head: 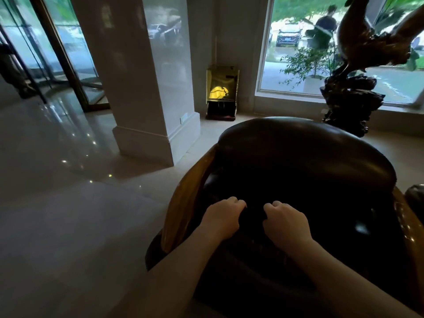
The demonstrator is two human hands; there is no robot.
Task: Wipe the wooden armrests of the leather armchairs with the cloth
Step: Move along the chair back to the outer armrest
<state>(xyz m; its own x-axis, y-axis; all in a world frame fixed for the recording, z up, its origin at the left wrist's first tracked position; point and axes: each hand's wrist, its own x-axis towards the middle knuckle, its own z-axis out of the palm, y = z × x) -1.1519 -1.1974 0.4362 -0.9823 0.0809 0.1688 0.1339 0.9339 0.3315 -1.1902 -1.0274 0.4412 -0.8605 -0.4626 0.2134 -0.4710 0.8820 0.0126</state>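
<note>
Head view: both hands, the left hand [222,216] and right hand [285,221], curl into fists over a dark leather armchair [305,161]; whether they grip a cloth cannot be told; its wooden armrest [183,203] curves just left.

Armchair leather [305,166]: dark brown, near black, unpatterned. Wooden armrest [185,203]: golden brown (streaked grain). Floor [68,203]: pale grey, glossy. Pillar [137,76]: off-white.

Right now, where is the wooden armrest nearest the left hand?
In the head view, the armrest curves along the armchair's left edge, just left of the left hand, with the polished floor beyond it.
</note>
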